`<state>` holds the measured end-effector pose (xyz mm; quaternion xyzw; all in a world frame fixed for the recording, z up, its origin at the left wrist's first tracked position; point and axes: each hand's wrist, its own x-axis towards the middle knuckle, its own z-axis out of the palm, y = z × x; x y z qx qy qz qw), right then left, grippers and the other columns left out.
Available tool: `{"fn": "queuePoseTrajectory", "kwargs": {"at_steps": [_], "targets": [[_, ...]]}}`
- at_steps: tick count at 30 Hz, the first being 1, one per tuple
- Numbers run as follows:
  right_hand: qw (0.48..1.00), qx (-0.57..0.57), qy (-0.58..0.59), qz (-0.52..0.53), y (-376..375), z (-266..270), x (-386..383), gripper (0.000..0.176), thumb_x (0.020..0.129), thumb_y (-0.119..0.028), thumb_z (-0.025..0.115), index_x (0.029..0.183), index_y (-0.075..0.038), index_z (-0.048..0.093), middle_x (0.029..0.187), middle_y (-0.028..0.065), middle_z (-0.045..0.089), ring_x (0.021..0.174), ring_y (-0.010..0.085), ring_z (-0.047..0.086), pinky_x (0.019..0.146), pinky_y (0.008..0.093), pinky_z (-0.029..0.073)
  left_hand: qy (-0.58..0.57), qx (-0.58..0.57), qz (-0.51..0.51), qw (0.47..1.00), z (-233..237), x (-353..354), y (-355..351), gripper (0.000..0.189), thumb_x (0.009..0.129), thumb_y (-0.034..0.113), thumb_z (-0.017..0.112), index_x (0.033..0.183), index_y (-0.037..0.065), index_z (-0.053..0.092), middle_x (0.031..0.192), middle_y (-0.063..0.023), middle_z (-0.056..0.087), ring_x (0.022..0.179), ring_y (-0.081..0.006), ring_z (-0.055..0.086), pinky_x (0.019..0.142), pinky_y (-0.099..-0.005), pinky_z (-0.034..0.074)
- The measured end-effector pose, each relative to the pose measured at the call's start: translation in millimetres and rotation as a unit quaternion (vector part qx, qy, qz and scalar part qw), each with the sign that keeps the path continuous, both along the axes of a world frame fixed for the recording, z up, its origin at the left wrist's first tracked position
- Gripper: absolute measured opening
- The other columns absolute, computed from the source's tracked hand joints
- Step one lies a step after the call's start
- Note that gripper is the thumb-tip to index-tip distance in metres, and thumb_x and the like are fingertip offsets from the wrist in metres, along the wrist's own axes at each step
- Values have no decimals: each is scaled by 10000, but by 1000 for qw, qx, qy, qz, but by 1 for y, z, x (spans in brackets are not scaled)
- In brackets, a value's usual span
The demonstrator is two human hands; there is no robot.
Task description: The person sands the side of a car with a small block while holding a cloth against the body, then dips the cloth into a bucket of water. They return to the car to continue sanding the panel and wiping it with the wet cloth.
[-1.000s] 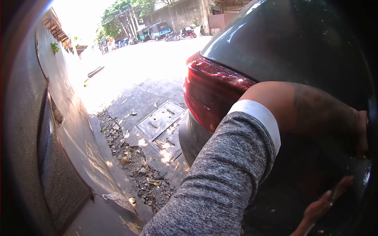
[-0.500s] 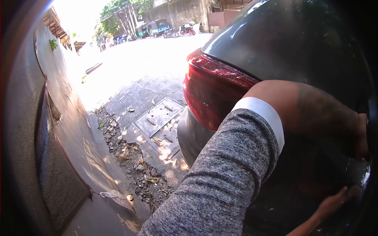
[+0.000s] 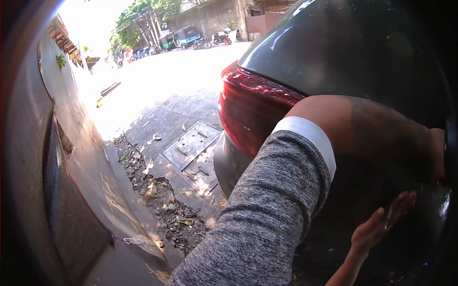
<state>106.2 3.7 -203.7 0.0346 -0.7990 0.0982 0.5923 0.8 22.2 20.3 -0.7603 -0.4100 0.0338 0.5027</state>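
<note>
My left arm, in a grey sleeve (image 3: 257, 205) with a white cuff, reaches across the rear of a dark car (image 3: 381, 57). Its forearm passes in front of the red tail light (image 3: 255, 109). My left hand (image 3: 437, 155) lies at the dark right edge of the view, by the car's glossy rear; its fingers are hidden in shadow. Lower down, my right hand (image 3: 381, 221) is open against or just off the shiny dark panel, fingers stretched up to the right and thumb apart. I see nothing held in it.
A pale wall (image 3: 83, 124) with hanging dark cloth (image 3: 71, 214) runs along the left. Rubble and dry leaves (image 3: 167, 205) line its foot. A square metal cover (image 3: 193, 145) is set in the pavement. Tricycles (image 3: 183, 37) and motorcycles (image 3: 222, 37) stand across the sunlit road.
My right hand has moved left and up, and its fingers now show more plainly spread. My left arm and the view have shifted slightly.
</note>
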Motion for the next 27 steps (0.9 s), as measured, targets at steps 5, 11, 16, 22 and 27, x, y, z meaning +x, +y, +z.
{"fn": "queuePoseTrajectory", "kwargs": {"at_steps": [5, 11, 16, 22, 27], "targets": [[995, -32, 18, -87, 167, -49, -1, 582, 1098, -314, 331, 1561, 38, 296, 1633, 223, 283, 1520, 355, 272, 1258, 469, 185, 5, -7, -4, 1000, 8, 0, -2, 235, 770, 300, 680, 856, 90, 743, 878, -97, 742, 887, -303, 713, 817, -484, 488], [998, 36, 14, -46, 24, -2, 0, 558, 1096, -234, 300, 1585, 27, 234, 1656, 212, 236, 1539, 376, 213, 1264, 468, 138, 8, -9, -5, 1000, 6, -3, 1, 241, 770, 306, 676, 845, 86, 738, 869, -102, 740, 881, -309, 713, 816, -487, 489], [990, -10, 44, -137, 175, -17, -4, 557, 1110, -314, 317, 1560, 16, 313, 1629, 218, 290, 1525, 330, 267, 1252, 454, 204, 10, -18, 5, 1000, 5, -2, 0, 246, 769, 312, 673, 836, 83, 734, 863, -106, 737, 876, -314, 713, 815, -490, 490], [995, 66, 64, -28, 35, 11, -1, 524, 1111, -285, 299, 1546, 1, 358, 1567, 239, 401, 1490, 354, 340, 1242, 479, 230, 16, -10, -26, 999, 1, -3, 7, 244, 775, 312, 670, 835, 84, 733, 844, -109, 734, 875, -314, 713, 813, -493, 489], [989, 68, 57, -117, 180, -43, -2, 536, 1104, -259, 296, 1565, 14, 307, 1588, 239, 367, 1500, 394, 303, 1250, 504, 189, 18, -14, -7, 1000, 4, -1, -5, 232, 785, 307, 667, 842, 93, 735, 858, -103, 736, 874, -313, 713, 811, -494, 488]]}}
